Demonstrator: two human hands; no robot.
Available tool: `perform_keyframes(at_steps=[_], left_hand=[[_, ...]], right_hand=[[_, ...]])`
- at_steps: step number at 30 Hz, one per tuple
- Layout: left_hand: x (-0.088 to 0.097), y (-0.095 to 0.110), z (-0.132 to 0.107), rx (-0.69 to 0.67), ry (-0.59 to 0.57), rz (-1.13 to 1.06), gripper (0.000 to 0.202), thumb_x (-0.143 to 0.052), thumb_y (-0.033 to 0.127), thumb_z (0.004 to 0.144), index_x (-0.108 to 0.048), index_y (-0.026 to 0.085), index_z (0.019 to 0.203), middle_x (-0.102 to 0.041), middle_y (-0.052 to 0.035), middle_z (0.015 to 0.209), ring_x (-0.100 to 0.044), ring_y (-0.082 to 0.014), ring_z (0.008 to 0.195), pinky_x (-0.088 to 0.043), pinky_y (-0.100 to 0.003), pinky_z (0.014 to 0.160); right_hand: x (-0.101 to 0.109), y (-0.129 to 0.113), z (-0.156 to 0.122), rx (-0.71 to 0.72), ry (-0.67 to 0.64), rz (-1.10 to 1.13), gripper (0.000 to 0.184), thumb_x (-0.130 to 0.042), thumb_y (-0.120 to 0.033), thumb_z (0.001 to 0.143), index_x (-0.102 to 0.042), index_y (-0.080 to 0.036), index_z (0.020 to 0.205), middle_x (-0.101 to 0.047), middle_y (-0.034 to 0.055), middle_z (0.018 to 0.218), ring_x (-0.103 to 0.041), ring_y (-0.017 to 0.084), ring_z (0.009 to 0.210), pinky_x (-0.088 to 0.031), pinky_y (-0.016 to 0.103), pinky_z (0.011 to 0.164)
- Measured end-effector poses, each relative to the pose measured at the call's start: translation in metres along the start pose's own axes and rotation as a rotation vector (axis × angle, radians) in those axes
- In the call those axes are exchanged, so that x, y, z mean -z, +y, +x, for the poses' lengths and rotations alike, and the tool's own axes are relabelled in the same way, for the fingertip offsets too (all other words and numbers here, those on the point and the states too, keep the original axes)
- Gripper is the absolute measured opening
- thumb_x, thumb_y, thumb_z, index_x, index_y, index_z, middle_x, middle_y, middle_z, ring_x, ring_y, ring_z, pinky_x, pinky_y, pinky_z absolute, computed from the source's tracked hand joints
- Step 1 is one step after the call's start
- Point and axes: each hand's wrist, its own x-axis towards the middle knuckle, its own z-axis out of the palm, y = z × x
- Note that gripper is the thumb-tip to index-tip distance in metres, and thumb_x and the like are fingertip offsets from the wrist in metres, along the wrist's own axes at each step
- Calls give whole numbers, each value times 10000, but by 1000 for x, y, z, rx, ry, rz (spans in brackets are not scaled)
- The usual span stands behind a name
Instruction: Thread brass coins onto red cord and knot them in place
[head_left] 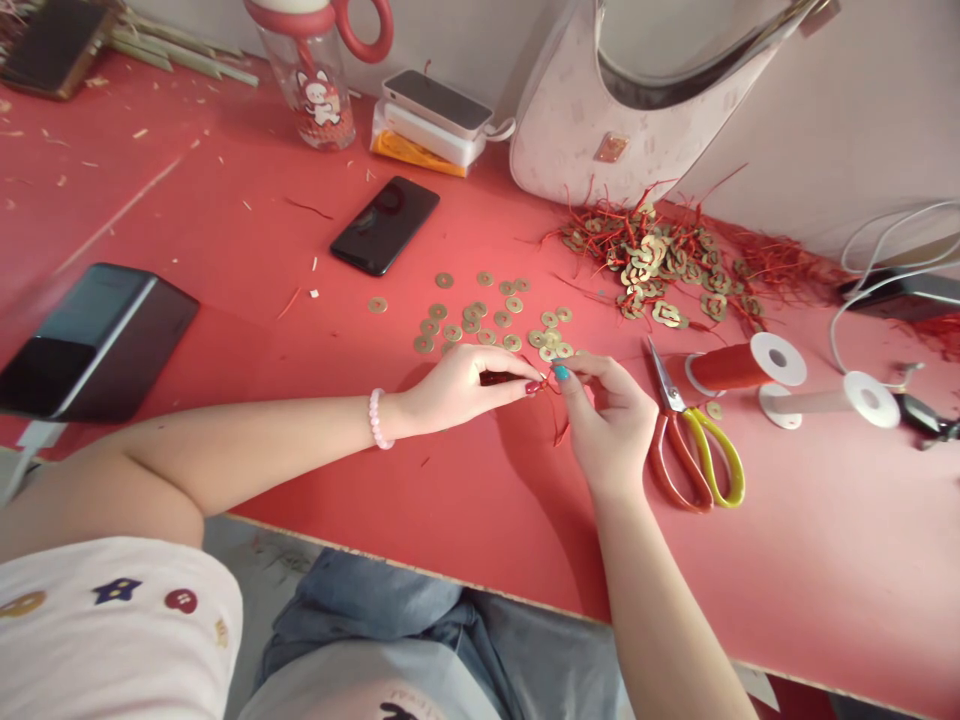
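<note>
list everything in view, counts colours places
red cord: count unclear, red, centre
loose coins: 20+, brass, middle
tied coins: many, brass and red, back right
bag: one, pale, back right
scissors: one, red and yellow, right
spools: two, red and white, right
cup: one, clear and red, back
stacked items: several, white and orange, back
phone: one, black, before stack
dark items: about four, blackish, sides
sticks: several, pale, back left
cables: two, white, sides
table: one, red, beneath
clothes: two, white and blue, bottom
bracelet: one, pink, left wrist
left hand: one, red thumbnail, centre
right hand: one, teal thumbnail, centre
</note>
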Motion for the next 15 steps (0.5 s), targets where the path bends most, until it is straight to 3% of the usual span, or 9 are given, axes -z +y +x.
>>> perform_keyframes(at_steps=[15], left_hand=[[-1, 1, -1, -43, -93, 45, 159, -561, 208, 815, -685, 173, 908, -689, -51, 928, -627, -142, 819, -497, -247, 714]], right_hand=[[-2, -1, -2, 88, -12, -43, 68, -552, -245, 816, -618, -229, 810, -629, 13, 782, -565, 145, 724, -490, 326, 715]])
